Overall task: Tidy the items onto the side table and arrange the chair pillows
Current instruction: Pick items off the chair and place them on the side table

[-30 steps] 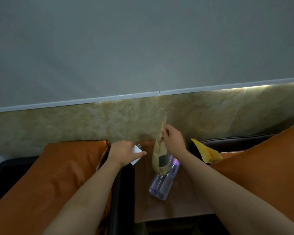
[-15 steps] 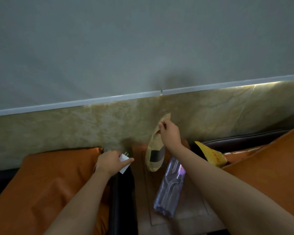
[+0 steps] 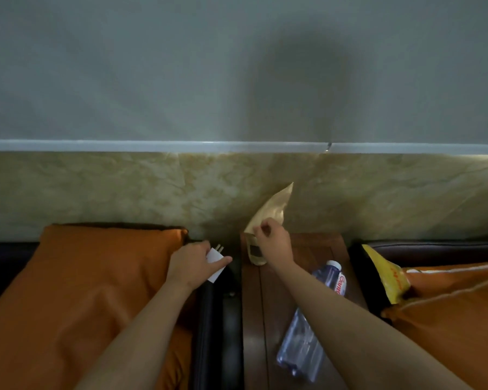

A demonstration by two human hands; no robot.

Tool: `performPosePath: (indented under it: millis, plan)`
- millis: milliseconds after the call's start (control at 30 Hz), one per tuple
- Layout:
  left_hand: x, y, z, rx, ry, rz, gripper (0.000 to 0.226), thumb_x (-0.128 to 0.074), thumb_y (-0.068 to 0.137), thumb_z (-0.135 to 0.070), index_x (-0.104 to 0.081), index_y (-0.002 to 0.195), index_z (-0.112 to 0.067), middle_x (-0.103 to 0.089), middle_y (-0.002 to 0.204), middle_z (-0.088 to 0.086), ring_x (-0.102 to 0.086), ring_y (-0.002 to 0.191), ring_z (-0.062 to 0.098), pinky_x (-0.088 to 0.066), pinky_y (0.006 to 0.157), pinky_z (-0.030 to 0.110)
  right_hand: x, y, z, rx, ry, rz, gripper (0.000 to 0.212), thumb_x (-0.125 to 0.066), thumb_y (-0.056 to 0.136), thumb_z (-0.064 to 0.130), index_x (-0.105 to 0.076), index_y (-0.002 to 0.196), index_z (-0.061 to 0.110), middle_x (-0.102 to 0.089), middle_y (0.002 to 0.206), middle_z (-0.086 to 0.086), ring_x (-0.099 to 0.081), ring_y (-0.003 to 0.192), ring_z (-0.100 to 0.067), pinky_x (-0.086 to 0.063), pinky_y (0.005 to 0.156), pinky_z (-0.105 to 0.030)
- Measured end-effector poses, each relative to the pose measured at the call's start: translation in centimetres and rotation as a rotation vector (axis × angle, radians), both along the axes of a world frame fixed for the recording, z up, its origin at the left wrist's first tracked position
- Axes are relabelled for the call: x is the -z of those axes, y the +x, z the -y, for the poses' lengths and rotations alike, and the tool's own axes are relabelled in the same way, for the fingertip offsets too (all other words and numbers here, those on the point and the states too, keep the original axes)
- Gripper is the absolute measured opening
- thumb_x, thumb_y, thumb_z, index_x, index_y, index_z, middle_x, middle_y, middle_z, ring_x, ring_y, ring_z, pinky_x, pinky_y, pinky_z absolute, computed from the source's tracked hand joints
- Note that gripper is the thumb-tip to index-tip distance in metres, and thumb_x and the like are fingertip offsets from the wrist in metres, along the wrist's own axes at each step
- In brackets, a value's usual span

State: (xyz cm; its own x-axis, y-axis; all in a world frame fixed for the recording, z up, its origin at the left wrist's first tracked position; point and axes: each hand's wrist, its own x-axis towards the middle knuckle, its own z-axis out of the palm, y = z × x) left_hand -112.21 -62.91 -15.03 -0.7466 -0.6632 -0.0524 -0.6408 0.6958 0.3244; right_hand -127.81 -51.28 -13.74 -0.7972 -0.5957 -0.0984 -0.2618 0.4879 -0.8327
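The right hand (image 3: 273,243) has carried the paper pouch (image 3: 271,211) clear of the bottle (image 3: 302,347) to the 12 o'clock edge of the side table (image 3: 330,249). The pouch leans there on the wall, its top still pinched between thumb and fingertips. At the table's 9 o'clock the left hand (image 3: 193,266) still grips the white charger (image 3: 215,258) over the dark armrest (image 3: 209,319) — not yet set down. The yellow packet (image 3: 389,274) at 3 o'clock and the two orange pillows (image 3: 82,291) — likely still to do.

orange pillow (image 3: 82,291) | tan pouch (image 3: 268,212) | white charger (image 3: 215,260) | yellow bag (image 3: 386,274) | marbled beige wall (image 3: 124,192)
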Motion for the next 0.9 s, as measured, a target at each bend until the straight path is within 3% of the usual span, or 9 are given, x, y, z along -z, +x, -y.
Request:
performPosePath:
  millis: [100, 300, 467, 567, 700, 800, 900]
  plan:
    - [-0.1, -0.2, -0.5, -0.059, 0.056, -0.036, 0.053, -0.056, 0.077, -0.070, -0.043, 0.065, -0.021, -0.046, 0.061, -0.005, -0.044, 0.057, 0.012, -0.024, 0.046, 0.027, -0.1, -0.3, 0.2, -0.043, -0.013, -0.024, 0.019, -0.053, 0.093, 0.031, -0.053, 0.081, 0.016, -0.058, 0.071, 0.001, -0.057, 0.071, -0.018, -0.040, 0.063, -0.029]
    - [-2.3, -3.0, -3.3, -0.001, 0.084, -0.227, 0.063, -0.052, 0.070, -0.078, -0.041, 0.061, -0.017, -0.040, 0.054, -0.002, -0.041, 0.050, 0.012, -0.027, 0.049, 0.031, -2.1, -1.9, -2.2, -0.167, -0.175, 0.011, 0.011, -0.060, 0.091, 0.026, -0.064, 0.092, 0.016, -0.064, 0.085, 0.010, -0.059, 0.081, 0.001, -0.043, 0.070, -0.011]
    - [-5.0, -6.3, -6.3, 0.229, -0.064, -0.343, 0.052, -0.054, 0.070, -0.075, -0.054, 0.078, -0.024, -0.048, 0.072, -0.011, -0.043, 0.067, 0.006, -0.031, 0.054, 0.020, -4.0, -3.6, -5.2, -0.209, -0.413, 0.233, 0.009, -0.062, 0.091, 0.020, -0.064, 0.091, 0.012, -0.066, 0.087, -0.002, -0.063, 0.083, -0.010, -0.051, 0.075, -0.026]
    - [-6.0, -9.2, -7.8, 0.308, -0.045, -0.394, 0.045, -0.061, 0.071, -0.066, -0.061, 0.088, -0.025, -0.056, 0.080, -0.011, -0.048, 0.078, 0.006, -0.037, 0.061, 0.022, -4.2, -4.6, -7.4, -0.195, -0.403, 0.297, 0.016, -0.065, 0.089, 0.021, -0.064, 0.099, 0.008, -0.063, 0.087, -0.002, -0.058, 0.078, -0.002, -0.048, 0.071, -0.019]
    - [-5.6, -12.5, -9.8, 0.343, 0.052, -0.449, 0.040, -0.062, 0.068, -0.057, -0.063, 0.088, -0.023, -0.058, 0.084, -0.011, -0.052, 0.082, 0.008, -0.041, 0.068, 0.024, -3.1, -6.8, -10.3, -0.084, -0.336, 0.284, 0.021, -0.076, 0.078, 0.029, -0.062, 0.093, 0.029, -0.063, 0.091, -0.002, -0.060, 0.083, -0.011, -0.051, 0.076, -0.029]
    - [-4.5, -14.5, -11.5, 0.398, 0.098, -0.412, 0.046, -0.058, 0.067, -0.059, -0.064, 0.090, -0.020, -0.058, 0.086, -0.007, -0.051, 0.085, 0.012, -0.044, 0.071, 0.031, -2.3, -8.3, -12.2, -0.034, -0.326, 0.329, 0.019, -0.075, 0.078, 0.013, -0.062, 0.085, 0.024, -0.061, 0.079, 0.002, -0.058, 0.074, -0.010, -0.049, 0.069, -0.028]
    - [-3.4, -16.2, -12.9, 0.441, 0.113, -0.346, 0.054, -0.055, 0.068, -0.063, -0.063, 0.100, -0.019, -0.057, 0.094, -0.006, -0.049, 0.091, 0.012, -0.044, 0.077, 0.029, -1.2, -9.5, -13.7, 0.041, -0.336, 0.365, 0.018, -0.073, 0.079, 0.004, -0.062, 0.082, 0.018, -0.060, 0.075, 0.000, -0.057, 0.069, -0.010, -0.049, 0.061, -0.023]
